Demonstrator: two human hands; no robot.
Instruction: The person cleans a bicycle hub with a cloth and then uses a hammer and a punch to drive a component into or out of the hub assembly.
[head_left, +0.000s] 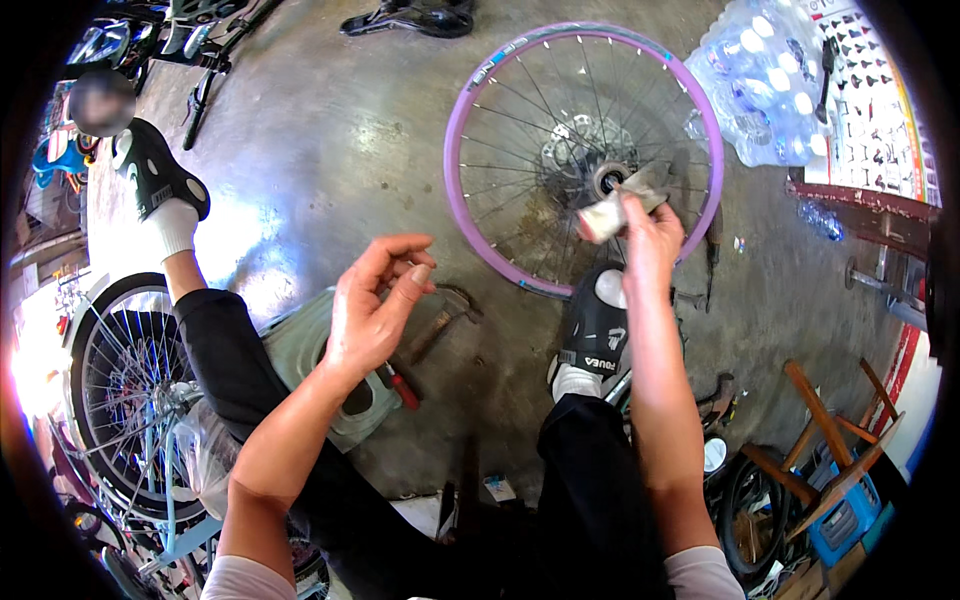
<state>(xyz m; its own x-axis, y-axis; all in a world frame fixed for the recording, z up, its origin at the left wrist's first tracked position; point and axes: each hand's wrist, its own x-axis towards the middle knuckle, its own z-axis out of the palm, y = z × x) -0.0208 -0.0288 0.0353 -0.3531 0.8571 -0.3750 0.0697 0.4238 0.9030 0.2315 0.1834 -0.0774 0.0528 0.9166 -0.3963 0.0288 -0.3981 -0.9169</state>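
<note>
A bicycle wheel with a purple rim (pixel 455 180) lies on the floor ahead of me, its hub (pixel 610 179) facing up. My right hand (pixel 652 228) is over the near right part of the wheel, fingers closed round a crumpled white tube (pixel 603 216) with a reddish end. The tube's upper end is close to the hub; whether they touch I cannot tell. My left hand (pixel 372 300) hangs in the air left of the wheel, fingers curved and apart, with nothing in it. Below it are a hammer (pixel 445 318) and a red-handled tool (pixel 402 387).
A grey-green plastic container (pixel 300 340) lies by my left leg. My right clog (pixel 597 325) is at the rim's near edge. Wrapped water bottles (pixel 765 85) stand at far right, a wooden stool (pixel 825 440) at near right. Another bicycle wheel (pixel 130 400) is at left, a black saddle (pixel 410 18) at the back.
</note>
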